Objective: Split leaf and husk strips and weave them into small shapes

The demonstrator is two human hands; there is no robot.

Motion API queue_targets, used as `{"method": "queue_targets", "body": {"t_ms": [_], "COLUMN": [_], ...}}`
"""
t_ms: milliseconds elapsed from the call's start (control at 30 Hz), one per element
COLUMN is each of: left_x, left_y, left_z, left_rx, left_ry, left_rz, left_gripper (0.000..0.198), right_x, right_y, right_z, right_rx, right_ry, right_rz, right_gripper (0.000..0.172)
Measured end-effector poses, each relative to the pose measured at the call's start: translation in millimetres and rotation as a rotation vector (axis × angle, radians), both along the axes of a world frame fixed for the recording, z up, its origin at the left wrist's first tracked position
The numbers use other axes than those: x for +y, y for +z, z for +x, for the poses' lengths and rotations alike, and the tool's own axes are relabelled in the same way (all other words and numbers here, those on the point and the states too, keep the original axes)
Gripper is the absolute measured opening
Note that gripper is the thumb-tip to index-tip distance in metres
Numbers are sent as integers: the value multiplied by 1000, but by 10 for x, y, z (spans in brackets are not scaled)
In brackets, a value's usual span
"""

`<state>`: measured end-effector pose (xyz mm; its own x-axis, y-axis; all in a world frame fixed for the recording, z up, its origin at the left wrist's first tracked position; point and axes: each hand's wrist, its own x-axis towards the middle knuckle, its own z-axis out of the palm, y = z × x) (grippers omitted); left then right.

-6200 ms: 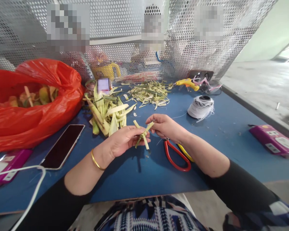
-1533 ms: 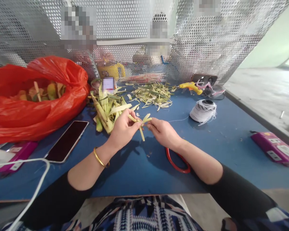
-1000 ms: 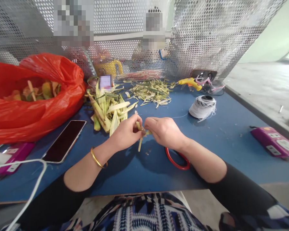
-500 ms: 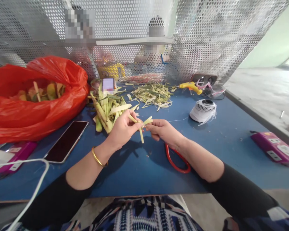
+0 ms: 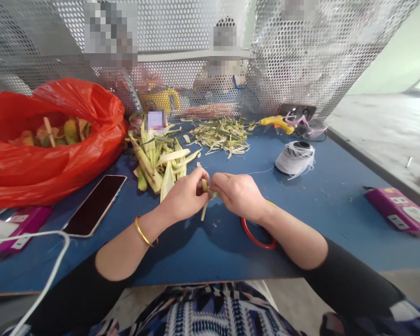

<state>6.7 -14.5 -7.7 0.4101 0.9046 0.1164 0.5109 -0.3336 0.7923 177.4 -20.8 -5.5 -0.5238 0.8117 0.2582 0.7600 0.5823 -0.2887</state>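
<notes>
Above the blue table, my left hand [image 5: 186, 196] is closed, pinching a folded pale green husk strip [image 5: 203, 213] whose end hangs down below the fingers. My right hand [image 5: 241, 192] is closed right beside it, its fingertips at the same strip, gripping a part that they mostly hide. A thin white thread [image 5: 261, 172] runs from behind my right hand to a thread spool [image 5: 294, 158]. Under my right wrist lies a red looped handle [image 5: 257, 239], partly covered. A pile of husks [image 5: 154, 163] lies just beyond my left hand.
Thin husk shreds [image 5: 224, 135] lie at the back, near a yellow glue gun [image 5: 277, 123] and glasses [image 5: 313, 128]. A red plastic bag [image 5: 101, 126], a phone [image 5: 95, 205] and a white cable [image 5: 58, 266] are leftward; a purple power strip [image 5: 401, 210] is rightward. Perforated metal [image 5: 283, 70] stands behind.
My hands have drawn closer together, and my right hand has turned over with its back upward. The strip ends that stuck out between them are now largely covered by the fingers.
</notes>
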Motion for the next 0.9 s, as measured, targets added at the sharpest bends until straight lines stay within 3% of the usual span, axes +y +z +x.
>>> {"method": "queue_targets", "body": {"t_ms": [167,300,400,467,600,733,900], "left_x": [10,21,21,24,59,113,103], "left_y": [6,44,77,80,29,-50,-80], "left_z": [-40,-53,-37,-19,7,6,8], "left_rx": [-40,-270,-477,-579,-683,-627,-302], "left_ry": [-168,-256,-231,-155,29,168,272], "left_rz": [-68,-256,-382,-401,-355,-223,29], "left_gripper": [22,25,29,31,33,31,25], "right_x": [122,192,203,192,142,79,-3], "right_y": [36,42,10,-29,-104,-128,-112], "right_z": [63,111,99,57,-61,-125,-120], "right_rx": [171,478,726,873,1057,968,566], "right_ry": [10,109,99,48,-55,-155,-143], "right_rz": [-272,-578,-805,-861,-846,-764,-294], "right_gripper": [14,18,23,24,27,23,16]}}
